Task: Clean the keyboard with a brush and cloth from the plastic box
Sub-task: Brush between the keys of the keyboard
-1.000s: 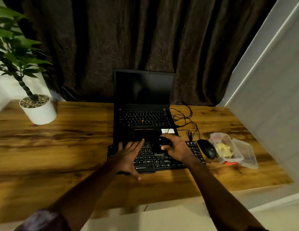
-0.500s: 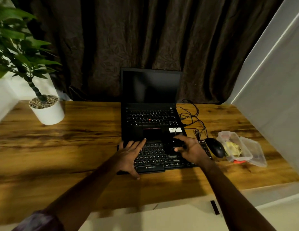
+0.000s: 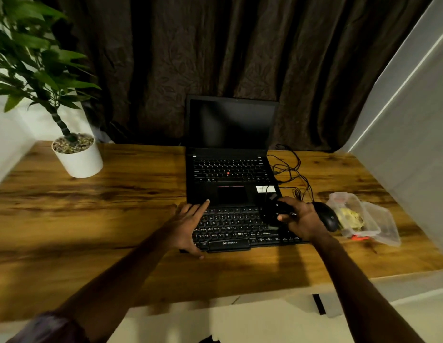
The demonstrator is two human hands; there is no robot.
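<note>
- Left hand (image 3: 188, 226) lies flat on the left end of the keyboard (image 3: 235, 229), fingers straight, thumb on the near edge. It grips nothing.
- Right hand (image 3: 303, 219) has its fingers curled round a small black tool (image 3: 277, 214), held over the keyboard's right side. It's too dark to make out bristles.
- The keyboard lies on the wooden desk (image 3: 116, 219), right up against the front edge of the open laptop (image 3: 230, 169), whose screen is dark.
- Black mouse (image 3: 326, 217) is just right of the right hand. Its cables (image 3: 289, 169) are tangled beside the laptop.
- Clear plastic box (image 3: 349, 206) stands open just right of the mouse, with a yellowish cloth (image 3: 351, 216) inside and the lid (image 3: 386, 226) against its right side.
- White plant pot (image 3: 79, 162) is on the far left of the desk, well apart from everything else.
</note>
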